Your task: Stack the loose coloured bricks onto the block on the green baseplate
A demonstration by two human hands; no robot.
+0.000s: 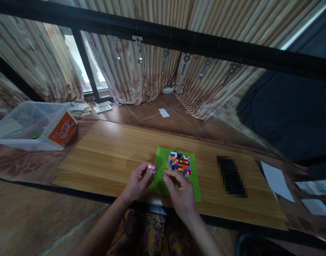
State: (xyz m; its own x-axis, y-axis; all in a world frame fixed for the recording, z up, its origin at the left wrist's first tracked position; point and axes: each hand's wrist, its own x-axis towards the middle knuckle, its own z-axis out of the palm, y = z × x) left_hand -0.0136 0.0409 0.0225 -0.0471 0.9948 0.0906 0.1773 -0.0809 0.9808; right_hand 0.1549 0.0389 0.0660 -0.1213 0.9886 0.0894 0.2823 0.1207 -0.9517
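Note:
My left hand (138, 181) is closed around a few small toy bricks (151, 168), pink and white on top with a little yellow and blue beneath. It is at the left edge of a green studded baseplate (160, 183). On that baseplate sits a block of many-coloured bricks (180, 163), red, blue, white, orange and more. My right hand (183, 197) hovers over the plate's lower part, thumb and fingertips pinched together close to the block's lower left corner. Whatever lies between those fingertips is too small or hidden to make out. The hand covers part of the baseplate.
The wooden board (106, 149) lies under everything. A clear plastic bin (32, 124) with an orange label stands at the far left. On the right lies a dark, pixelated object (231, 176), with white paper (277, 181) beyond it. A dark rail (163, 32) crosses above.

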